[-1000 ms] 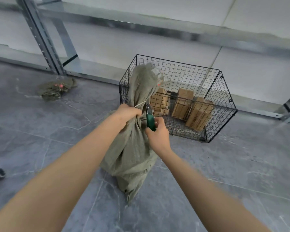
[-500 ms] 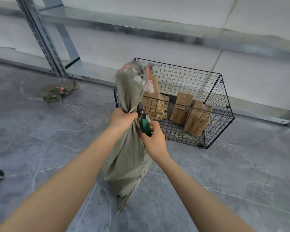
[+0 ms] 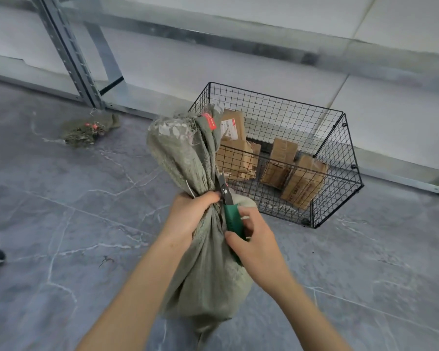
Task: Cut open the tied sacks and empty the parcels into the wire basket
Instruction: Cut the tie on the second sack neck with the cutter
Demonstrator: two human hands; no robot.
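So far some parcels (image 3: 302, 184) lie in the basket (image 3: 338, 138), but this sack (image 3: 208, 274) is still tied: my left hand (image 3: 190, 215) grips its neck, my right hand (image 3: 255, 240) holds cutters (image 3: 229, 211).

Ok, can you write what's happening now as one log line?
left hand: grips sack neck | right hand: holds cutter, blade at neck | sack: tied | basket: parcels inside

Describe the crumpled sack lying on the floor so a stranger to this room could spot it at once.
Start at the grey rack upright at the back left and follow it to its foot. Just in front, on the floor, lies the crumpled sack. Unlike the full sack held upright by the left hand, it is a flat olive heap with red flecks.
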